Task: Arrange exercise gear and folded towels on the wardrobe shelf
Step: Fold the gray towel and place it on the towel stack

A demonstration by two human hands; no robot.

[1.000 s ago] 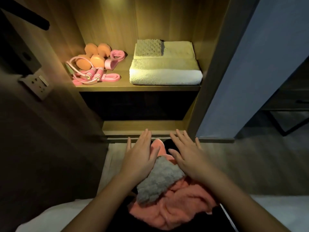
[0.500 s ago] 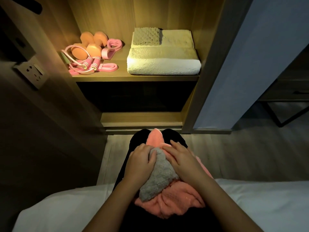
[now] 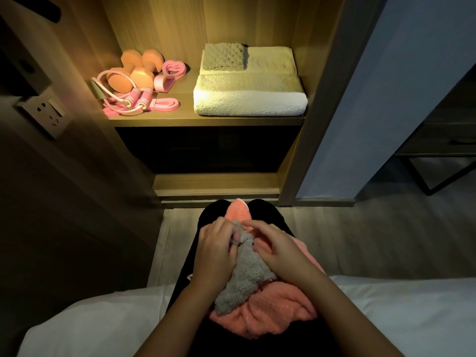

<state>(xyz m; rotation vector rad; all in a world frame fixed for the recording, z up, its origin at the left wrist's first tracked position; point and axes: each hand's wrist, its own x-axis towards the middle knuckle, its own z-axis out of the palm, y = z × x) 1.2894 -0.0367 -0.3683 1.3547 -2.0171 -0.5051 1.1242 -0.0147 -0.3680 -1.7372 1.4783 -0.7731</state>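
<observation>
Both hands meet over a lap in dim light, forearms reaching in from the bottom edge and angling toward each other. Our left hand (image 3: 213,253) is knuckles up, its fingers curled round the top end of a small grey towel (image 3: 244,279) and gripping it. Our right hand (image 3: 282,253) sits just beside it, wrist bent, with the fingers (image 3: 257,226) hooked down where the grey towel meets a coral towel (image 3: 273,315). We cannot tell whether this hand pinches fabric or only presses on it.

The grey towel lies slanted between the two hands, on top of the crumpled coral towel. That towel is bunched across black trousers (image 3: 206,222), and a tip of it pokes out between the knees. A white bed (image 3: 90,328) spreads to either side.

Ahead, a lit wardrobe shelf (image 3: 206,121) holds the rest of the gear. On its left are two orange dumbbells (image 3: 136,72). A pink jump rope (image 3: 128,103) is coiled in front of them, and pink resistance bands (image 3: 170,74) lie beside them. On its right is a stack of folded towels (image 3: 249,99): a thick white one below, a beige one above, and a small grey square on top at the left. A wall socket (image 3: 46,112) sits on the dark panel at far left.
</observation>
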